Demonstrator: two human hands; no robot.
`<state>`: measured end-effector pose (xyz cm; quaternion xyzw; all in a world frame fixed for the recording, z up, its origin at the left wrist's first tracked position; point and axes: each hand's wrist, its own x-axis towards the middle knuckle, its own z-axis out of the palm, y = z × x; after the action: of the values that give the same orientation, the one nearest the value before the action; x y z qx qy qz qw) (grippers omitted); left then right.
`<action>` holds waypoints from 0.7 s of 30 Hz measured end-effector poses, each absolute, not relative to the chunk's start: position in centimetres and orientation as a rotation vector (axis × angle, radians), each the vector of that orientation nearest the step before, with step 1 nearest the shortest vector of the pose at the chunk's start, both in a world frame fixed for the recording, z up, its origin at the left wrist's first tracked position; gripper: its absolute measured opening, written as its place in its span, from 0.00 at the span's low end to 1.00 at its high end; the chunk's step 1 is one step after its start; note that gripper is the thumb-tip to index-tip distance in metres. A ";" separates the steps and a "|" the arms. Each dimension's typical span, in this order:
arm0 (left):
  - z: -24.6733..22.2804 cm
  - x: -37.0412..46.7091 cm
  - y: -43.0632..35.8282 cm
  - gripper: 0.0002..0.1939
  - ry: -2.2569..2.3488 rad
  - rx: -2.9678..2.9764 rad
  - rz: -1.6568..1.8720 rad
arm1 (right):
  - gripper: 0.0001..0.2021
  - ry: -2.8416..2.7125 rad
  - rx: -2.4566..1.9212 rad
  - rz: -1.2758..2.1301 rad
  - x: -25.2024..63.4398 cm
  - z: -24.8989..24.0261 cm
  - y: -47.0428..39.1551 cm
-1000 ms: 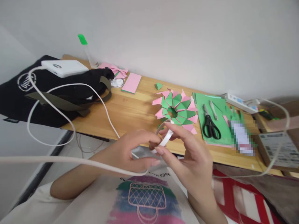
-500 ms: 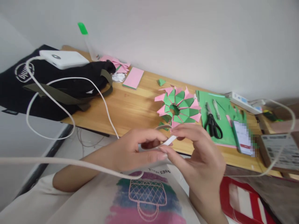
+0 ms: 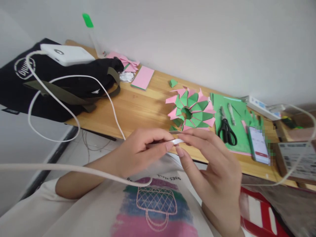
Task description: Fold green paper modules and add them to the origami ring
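Observation:
Between my hands is a thin white strip (image 3: 177,141), close to my body over the table's front edge. My left hand (image 3: 145,149) pinches its left part between thumb and fingers. The fingers of my right hand (image 3: 209,158) rest on its right end, with the thumb just below. A greyish curved edge shows behind the strip; most of the piece is hidden by my fingers. Just beyond my hands stands a ring of folded green and pink paper (image 3: 198,107). Behind it is a small green folded piece (image 3: 173,83).
Black scissors (image 3: 226,131) lie on green sheets (image 3: 218,102) at the right, beside a phone (image 3: 258,144). At the left are a black bag (image 3: 59,74), a white power bank (image 3: 67,54) and pink paper (image 3: 143,77). A white cable (image 3: 112,102) loops leftward.
The strip has turned flatter and both hands have levelled around it. My right thumb has moved slightly down from it. The view has shifted a little.

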<state>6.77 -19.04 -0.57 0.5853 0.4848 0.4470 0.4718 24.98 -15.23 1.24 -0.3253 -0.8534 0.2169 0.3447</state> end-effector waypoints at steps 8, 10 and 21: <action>-0.6 7.2 -18.9 0.10 1.241 1.353 1.107 | 0.08 -2.175 -0.839 0.569 24.7 1.2 -14.9; -0.6 7.3 -18.8 0.10 1.254 1.361 1.108 | 0.07 -2.167 -0.840 0.554 24.6 1.1 -14.7; -0.5 7.3 -18.8 0.18 1.166 1.382 1.147 | 0.06 -2.187 -0.794 0.475 24.6 1.2 -14.6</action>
<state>7.33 -18.84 -0.48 0.5664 0.4777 0.4700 0.4797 24.55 -14.56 1.20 -0.3102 -0.8541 0.1855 0.3739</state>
